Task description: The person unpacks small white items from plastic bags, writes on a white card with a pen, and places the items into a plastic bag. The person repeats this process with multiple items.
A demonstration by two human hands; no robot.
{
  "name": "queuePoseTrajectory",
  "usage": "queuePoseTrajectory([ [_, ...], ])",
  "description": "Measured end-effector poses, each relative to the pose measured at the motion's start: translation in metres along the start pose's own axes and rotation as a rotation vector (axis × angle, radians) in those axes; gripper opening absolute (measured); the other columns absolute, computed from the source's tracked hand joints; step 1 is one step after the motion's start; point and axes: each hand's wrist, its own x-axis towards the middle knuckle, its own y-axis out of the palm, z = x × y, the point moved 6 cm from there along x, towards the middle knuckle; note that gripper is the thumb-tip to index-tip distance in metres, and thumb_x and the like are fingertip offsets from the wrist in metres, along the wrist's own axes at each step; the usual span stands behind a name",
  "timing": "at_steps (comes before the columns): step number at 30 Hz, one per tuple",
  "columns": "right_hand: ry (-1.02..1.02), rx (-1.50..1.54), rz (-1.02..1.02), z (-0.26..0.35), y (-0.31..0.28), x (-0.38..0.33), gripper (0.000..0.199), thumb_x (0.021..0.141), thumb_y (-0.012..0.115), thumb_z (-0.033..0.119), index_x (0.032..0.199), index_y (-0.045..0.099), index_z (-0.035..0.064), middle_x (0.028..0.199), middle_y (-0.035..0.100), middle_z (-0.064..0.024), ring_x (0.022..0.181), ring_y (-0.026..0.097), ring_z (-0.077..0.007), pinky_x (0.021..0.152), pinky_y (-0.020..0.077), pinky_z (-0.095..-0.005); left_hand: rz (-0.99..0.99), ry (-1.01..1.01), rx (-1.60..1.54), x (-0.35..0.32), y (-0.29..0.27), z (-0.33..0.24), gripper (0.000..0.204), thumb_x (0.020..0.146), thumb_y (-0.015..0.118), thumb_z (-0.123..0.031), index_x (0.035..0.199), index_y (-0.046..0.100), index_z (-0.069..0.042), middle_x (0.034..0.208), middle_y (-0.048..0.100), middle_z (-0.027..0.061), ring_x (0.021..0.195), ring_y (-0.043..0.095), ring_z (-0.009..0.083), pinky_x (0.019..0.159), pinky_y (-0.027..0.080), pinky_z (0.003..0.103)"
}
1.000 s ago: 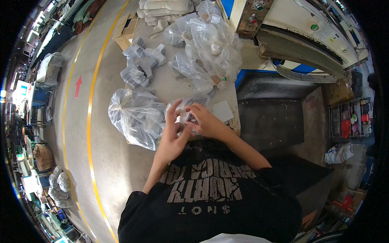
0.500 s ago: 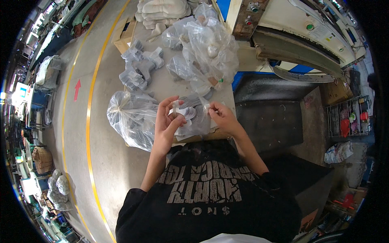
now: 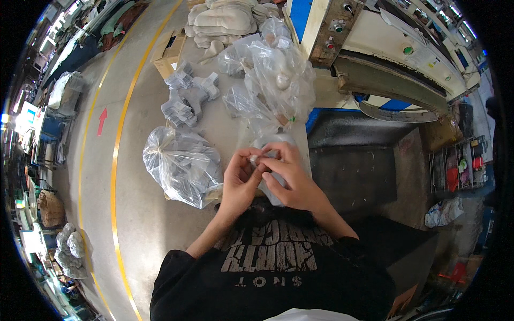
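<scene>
My left hand (image 3: 240, 179) and my right hand (image 3: 294, 182) meet at the near edge of the work table, fingertips pressed together. Between them they pinch a small whitish gathered part of a clear plastic bag (image 3: 274, 140); the exact grip is hidden by the fingers. Greyish contents show through the bag, which lies under and around my hands. Left of my left hand sits a full clear bag (image 3: 184, 168) with a gathered top. Farther off, loose stacks of grey cut pieces (image 3: 182, 101) lie on the table beside several more filled clear bags (image 3: 281, 69).
A pile of pale, sole-shaped pieces (image 3: 222, 21) lies at the table's far end, near an open cardboard box (image 3: 168, 53). To the right stands a machine (image 3: 396, 59) with buttons, and a dark bin-like recess (image 3: 353, 160) below it. A wire rack (image 3: 458, 166) is farther right.
Both hands have come together from apart, the left moving right and slightly down. The bag under them has turned and bunched, and the large bag at left shows more fully.
</scene>
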Motion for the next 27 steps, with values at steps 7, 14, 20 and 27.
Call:
queuePoseTrajectory([
  [7, -0.026, 0.175, -0.091, -0.046, 0.001, -0.019, 0.033, 0.093, 0.072, 0.007, 0.125, 0.066, 0.0017, 0.141, 0.057, -0.0155, 0.129, 0.054, -0.0329, 0.110, 0.0416, -0.0427, 0.110, -0.098, -0.172, -0.008, 0.012, 0.013, 0.028, 0.103, 0.057, 0.003, 0.130, 0.054, -0.003, 0.123, 0.057, 0.0008, 0.100, 0.056, 0.0061, 0.089, 0.046, 0.024],
  [14, 0.004, -0.175, -0.113, -0.052, -0.003, -0.021, 0.079, 0.083, 0.085, 0.023, 0.152, 0.049, 0.0067, 0.153, 0.053, -0.0167, 0.135, 0.051, -0.0384, 0.118, 0.0359, -0.0494, 0.123, -0.106, 0.104, -0.013, 0.005, 0.020, 0.023, 0.098, 0.057, 0.002, 0.121, 0.059, 0.001, 0.122, 0.059, 0.0082, 0.114, 0.061, 0.0177, 0.101, 0.047, 0.032],
  [20, -0.038, -0.341, 0.004, -0.062, 0.001, -0.019, 0.072, 0.085, 0.082, 0.022, 0.150, 0.053, 0.0105, 0.149, 0.057, -0.0109, 0.136, 0.049, -0.0371, 0.116, 0.0365, -0.0491, 0.184, -0.101, -0.049, -0.009, 0.014, 0.003, 0.024, 0.095, 0.060, 0.002, 0.119, 0.062, -0.002, 0.120, 0.055, 0.0054, 0.119, 0.056, 0.0165, 0.103, 0.045, 0.031],
  [27, -0.023, -0.348, -0.163, -0.066, 0.005, -0.019, 0.026, 0.089, 0.075, 0.010, 0.115, 0.071, 0.0077, 0.114, 0.070, -0.0068, 0.112, 0.058, -0.0325, 0.098, 0.0433, -0.0467, 0.013, 0.010, -0.218, 0.004, 0.015, 0.007, 0.037, 0.093, 0.060, 0.004, 0.129, 0.054, -0.003, 0.120, 0.056, 0.0054, 0.115, 0.055, 0.0154, 0.101, 0.044, 0.032],
])
